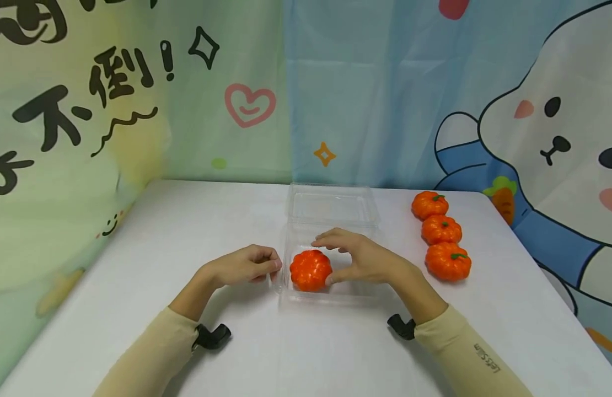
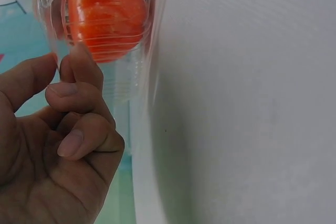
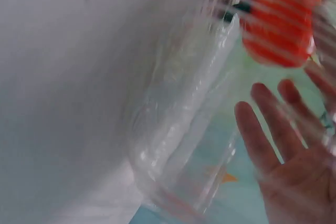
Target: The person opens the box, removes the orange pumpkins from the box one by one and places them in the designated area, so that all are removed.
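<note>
A clear plastic clamshell box (image 1: 355, 288) lies on the table with its lid (image 1: 333, 205) folded back. In the left part of its base sits an orange toy pumpkin (image 1: 311, 271), also visible through the ribbed wall in the left wrist view as a pumpkin (image 2: 107, 14). My left hand (image 1: 250, 266) pinches the box's left rim between thumb and forefinger, the other fingers curled. Over the base is my right hand (image 1: 358, 256), its fingers spread apart and the thumb close beside the pumpkin; whether the thumb touches it I cannot tell. The right wrist view is blurred.
Three more orange pumpkins, a far one (image 1: 429, 205), a middle one (image 1: 441, 229) and a near one (image 1: 447, 262), stand in a row to the right of the box. A printed curtain (image 1: 336, 94) hangs behind the white table (image 1: 316, 353).
</note>
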The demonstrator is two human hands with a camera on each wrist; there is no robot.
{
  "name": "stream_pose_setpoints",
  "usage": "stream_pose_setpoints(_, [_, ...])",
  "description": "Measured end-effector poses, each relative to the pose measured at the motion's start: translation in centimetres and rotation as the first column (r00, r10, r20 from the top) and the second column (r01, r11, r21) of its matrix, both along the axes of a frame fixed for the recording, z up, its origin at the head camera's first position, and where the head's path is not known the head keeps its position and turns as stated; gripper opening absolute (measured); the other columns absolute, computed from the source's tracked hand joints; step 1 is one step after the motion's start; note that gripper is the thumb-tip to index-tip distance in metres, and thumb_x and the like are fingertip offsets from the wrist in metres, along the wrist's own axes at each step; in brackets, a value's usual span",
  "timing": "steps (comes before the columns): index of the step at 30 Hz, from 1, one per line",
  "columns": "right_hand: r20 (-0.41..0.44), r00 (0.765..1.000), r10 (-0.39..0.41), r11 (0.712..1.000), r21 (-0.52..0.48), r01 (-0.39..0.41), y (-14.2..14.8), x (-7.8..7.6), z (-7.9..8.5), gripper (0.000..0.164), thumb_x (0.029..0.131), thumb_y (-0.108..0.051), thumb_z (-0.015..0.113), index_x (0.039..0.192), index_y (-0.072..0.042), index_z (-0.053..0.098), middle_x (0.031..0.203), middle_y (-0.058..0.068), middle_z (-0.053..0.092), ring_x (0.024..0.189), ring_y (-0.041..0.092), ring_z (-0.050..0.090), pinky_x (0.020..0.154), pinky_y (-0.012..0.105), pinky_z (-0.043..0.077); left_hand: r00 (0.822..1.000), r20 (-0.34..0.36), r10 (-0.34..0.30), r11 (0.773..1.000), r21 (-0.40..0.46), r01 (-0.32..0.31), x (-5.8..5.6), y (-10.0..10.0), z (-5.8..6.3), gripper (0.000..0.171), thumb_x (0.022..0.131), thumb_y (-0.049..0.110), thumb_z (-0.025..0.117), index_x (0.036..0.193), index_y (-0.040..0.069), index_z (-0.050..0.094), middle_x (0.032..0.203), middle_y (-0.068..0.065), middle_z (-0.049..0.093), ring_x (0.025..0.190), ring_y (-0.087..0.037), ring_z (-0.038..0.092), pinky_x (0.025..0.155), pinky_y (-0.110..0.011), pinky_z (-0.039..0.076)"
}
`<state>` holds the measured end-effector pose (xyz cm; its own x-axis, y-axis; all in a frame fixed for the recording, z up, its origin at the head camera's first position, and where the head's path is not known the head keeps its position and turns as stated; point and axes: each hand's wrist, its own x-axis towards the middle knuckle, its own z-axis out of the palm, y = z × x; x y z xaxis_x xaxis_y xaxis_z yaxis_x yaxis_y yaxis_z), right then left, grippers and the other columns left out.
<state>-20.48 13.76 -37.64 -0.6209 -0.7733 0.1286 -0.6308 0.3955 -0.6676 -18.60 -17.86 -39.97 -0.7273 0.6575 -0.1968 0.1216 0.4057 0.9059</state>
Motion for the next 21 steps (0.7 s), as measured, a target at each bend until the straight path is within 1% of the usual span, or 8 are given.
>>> stream_pose_setpoints(2, [0.002, 1.0, 0.003, 0.999, 0.033, -0.003, -0.2, 0.1, 0.0, 0.069, 0.079, -0.027, 0.091, 0.14, -0.014, 0.062, 0.148, 0.009, 0.053, 0.134, 0.034, 0.053, 0.104, 0.055, 0.049, 1.0, 0.003, -0.007, 1.0, 0.005, 0.007, -0.2, 0.2, -0.1, 0.026, 0.108, 0.021, 0.052, 0.102, -0.001, 0.063, 0.077, -0.003, 0.052, 0.06, -0.012, 0.038, 0.059, -0.022, 0.034])
stream_pose_setpoints(4, [-0.014, 1.0, 0.014, 0.998, 0.056, -0.013, -0.4, 0.1, -0.1, 0.069, 0.078, -0.029, 0.092, 0.139, -0.015, 0.064, 0.152, 0.011, 0.05, 0.139, 0.034, 0.048, 0.107, 0.054, 0.047, 1.0, 0.006, -0.007, 1.0, 0.005, 0.007, -0.3, 0.2, -0.2, 0.026, 0.108, 0.022, 0.052, 0.102, -0.001, 0.063, 0.078, -0.003, 0.054, 0.061, -0.012, 0.039, 0.06, -0.022, 0.035])
stream_pose_setpoints(6, [-0.03, 0.999, 0.028, 0.998, 0.064, -0.026, -0.6, 0.0, -0.2, 0.069, 0.078, -0.029, 0.091, 0.139, -0.015, 0.064, 0.155, 0.014, 0.047, 0.142, 0.036, 0.045, 0.11, 0.053, 0.045, 1.0, 0.0, -0.007, 1.0, -0.001, 0.007, -0.3, 0.1, -0.1, 0.025, 0.108, 0.021, 0.052, 0.101, 0.0, 0.063, 0.077, -0.003, 0.053, 0.061, -0.012, 0.039, 0.06, -0.023, 0.035])
stream_pose_setpoints(8, [-0.034, 0.999, 0.04, 0.997, 0.071, -0.037, -0.9, 0.0, -0.2, 0.069, 0.079, -0.028, 0.091, 0.141, -0.015, 0.062, 0.155, 0.014, 0.047, 0.142, 0.035, 0.045, 0.111, 0.053, 0.044, 1.0, -0.004, -0.001, 1.0, -0.009, 0.0, -0.3, -0.1, -0.1, 0.024, 0.108, 0.021, 0.052, 0.1, 0.001, 0.063, 0.075, -0.002, 0.051, 0.06, -0.012, 0.038, 0.06, -0.023, 0.035])
stream_pose_setpoints(11, [-0.006, 0.999, 0.04, 0.995, 0.088, -0.039, -1.1, 0.2, -0.3, 0.071, 0.082, -0.023, 0.089, 0.145, -0.017, 0.058, 0.155, 0.01, 0.048, 0.141, 0.03, 0.047, 0.109, 0.052, 0.045, 1.0, -0.01, 0.002, 1.0, -0.015, -0.002, -0.3, -0.2, -0.2, 0.024, 0.108, 0.021, 0.052, 0.099, 0.002, 0.063, 0.07, -0.001, 0.047, 0.059, -0.012, 0.037, 0.058, -0.023, 0.033])
stream_pose_setpoints(15, [0.027, 0.999, 0.031, 0.994, 0.1, -0.034, -1.2, 0.5, -0.4, 0.071, 0.084, -0.013, 0.086, 0.147, -0.019, 0.055, 0.15, 0.005, 0.051, 0.136, 0.027, 0.051, 0.105, 0.051, 0.05, 1.0, -0.015, -0.01, 1.0, -0.001, 0.01, -0.4, 0.0, -0.3, 0.025, 0.108, 0.022, 0.052, 0.099, 0.002, 0.063, 0.071, 0.0, 0.047, 0.059, -0.012, 0.037, 0.058, -0.022, 0.033])
stream_pose_setpoints(18, [0.025, 0.999, 0.021, 0.995, 0.1, -0.024, -1.3, 0.8, -0.5, 0.07, 0.084, -0.014, 0.086, 0.147, -0.019, 0.055, 0.143, 0.004, 0.051, 0.132, 0.025, 0.053, 0.104, 0.049, 0.051, 1.0, -0.013, -0.009, 1.0, 0.006, 0.009, -0.3, 0.2, -0.2, 0.023, 0.108, 0.02, 0.052, 0.098, 0.002, 0.063, 0.074, -0.002, 0.051, 0.059, -0.012, 0.037, 0.058, -0.022, 0.034])
stream_pose_setpoints(21, [0.002, 1.0, -0.017, 0.992, 0.123, 0.017, -1.3, 1.0, -0.5, 0.07, 0.085, -0.022, 0.086, 0.148, -0.022, 0.056, 0.137, 0.003, 0.049, 0.127, 0.023, 0.054, 0.103, 0.046, 0.051, 1.0, -0.008, -0.004, 1.0, 0.009, 0.004, -0.4, 0.4, -0.2, 0.023, 0.108, 0.019, 0.052, 0.098, 0.001, 0.063, 0.075, -0.004, 0.052, 0.058, -0.012, 0.036, 0.057, -0.022, 0.033])
